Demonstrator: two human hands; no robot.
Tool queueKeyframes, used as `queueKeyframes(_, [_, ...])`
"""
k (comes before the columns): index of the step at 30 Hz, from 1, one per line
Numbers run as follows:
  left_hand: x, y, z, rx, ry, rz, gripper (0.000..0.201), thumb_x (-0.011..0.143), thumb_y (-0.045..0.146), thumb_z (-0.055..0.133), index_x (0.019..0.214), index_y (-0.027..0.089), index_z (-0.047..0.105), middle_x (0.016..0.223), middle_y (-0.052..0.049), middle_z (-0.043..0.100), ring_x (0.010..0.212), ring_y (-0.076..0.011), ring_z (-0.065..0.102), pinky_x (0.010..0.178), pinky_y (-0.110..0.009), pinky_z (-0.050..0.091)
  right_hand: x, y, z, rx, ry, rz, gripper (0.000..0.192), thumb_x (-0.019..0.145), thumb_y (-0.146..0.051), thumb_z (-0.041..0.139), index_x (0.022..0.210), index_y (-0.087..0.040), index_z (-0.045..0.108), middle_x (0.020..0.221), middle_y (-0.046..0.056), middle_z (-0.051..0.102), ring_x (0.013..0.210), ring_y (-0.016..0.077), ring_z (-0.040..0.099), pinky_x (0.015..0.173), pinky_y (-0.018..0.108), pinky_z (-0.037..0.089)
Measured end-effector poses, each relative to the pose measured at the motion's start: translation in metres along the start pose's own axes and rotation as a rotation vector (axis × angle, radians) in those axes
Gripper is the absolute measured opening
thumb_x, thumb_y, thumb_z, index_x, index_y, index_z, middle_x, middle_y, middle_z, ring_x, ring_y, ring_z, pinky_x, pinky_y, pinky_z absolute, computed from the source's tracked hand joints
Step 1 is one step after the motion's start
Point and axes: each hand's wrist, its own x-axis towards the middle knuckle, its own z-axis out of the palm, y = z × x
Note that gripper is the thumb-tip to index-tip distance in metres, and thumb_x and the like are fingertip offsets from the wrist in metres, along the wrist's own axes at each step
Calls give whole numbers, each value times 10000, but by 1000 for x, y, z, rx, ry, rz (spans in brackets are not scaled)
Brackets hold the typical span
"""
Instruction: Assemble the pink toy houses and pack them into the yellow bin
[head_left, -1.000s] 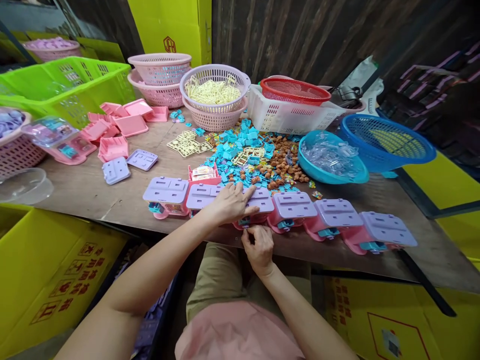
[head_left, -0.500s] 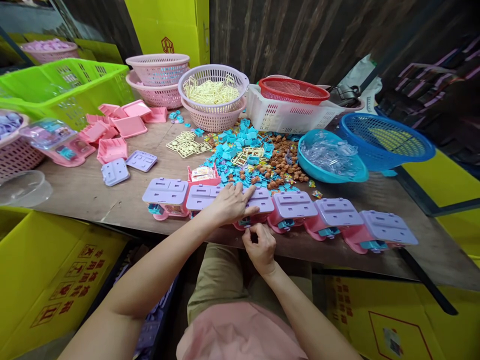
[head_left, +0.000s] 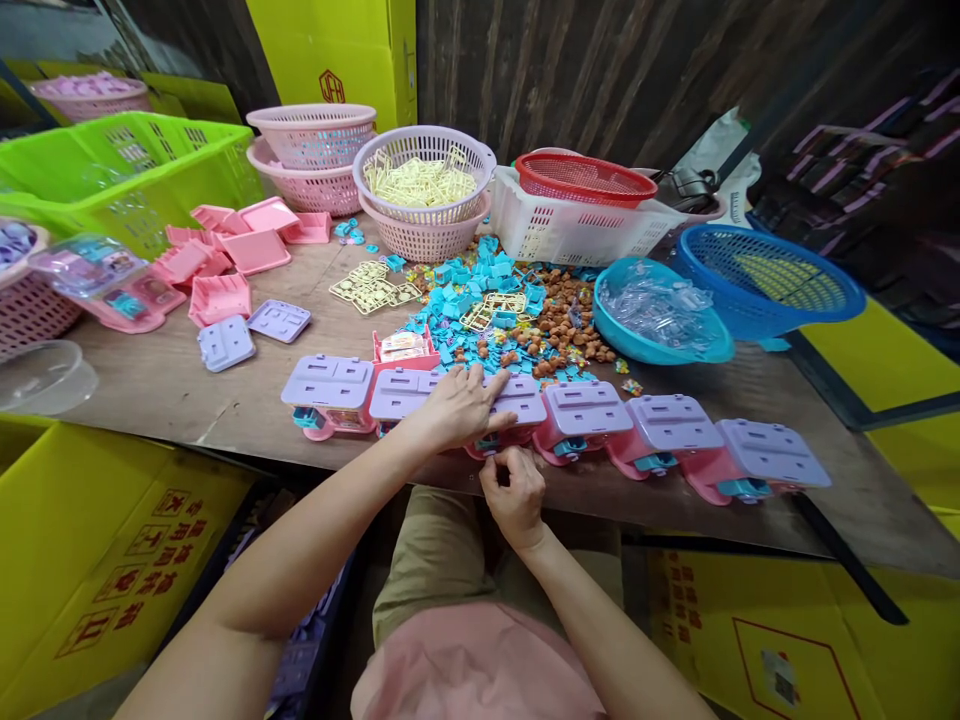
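Toy house [head_left: 517,398] shows lilac roof, pink base, under hands

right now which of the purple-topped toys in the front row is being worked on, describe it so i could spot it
Follow the row of purple-topped pink toys along the near edge of the wooden table. It is the third toy from the left end. Unlike the others, the left hand presses flat on its top while the right hand pinches at its front edge.

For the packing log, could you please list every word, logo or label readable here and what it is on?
"JFH", an orange hexagon logo, on the upright yellow carton behind the baskets.
Red Chinese characters on the yellow box at lower left: too skewed to read.
Label on the yellow box at lower right: too small.
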Motion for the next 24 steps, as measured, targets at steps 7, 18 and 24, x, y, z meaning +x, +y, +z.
queueKeyframes(7, [-1,1,-1,1,-2,-3,637,913,559,248,1365,115,321,1057,-170,554,1003,-299,530,856,-376,350,0,-2,1,-15,0,12,225,813,-90,457,671,-242,369,562,-26,431,583,171,448,581,286,371])
queueKeyframes(18, [0,1,-4,-13,-25,-14,624,902,559,291,1348,126,347,1043,-164,549,955,-296,541,849,-381,365,9,1,-5,-59,-81,-173,246,818,-69,414,665,-246,340,565,-19,390,579,181,417,591,305,359])
queueKeyframes(24, [0,0,-1,5,-17,-21,638,897,565,300,1368,136,329,1057,-167,541,964,-304,539,841,-386,376,8,-2,-1,-83,-81,-93,240,811,-46,403,694,-244,332,579,-17,417,576,180,437,573,298,351])
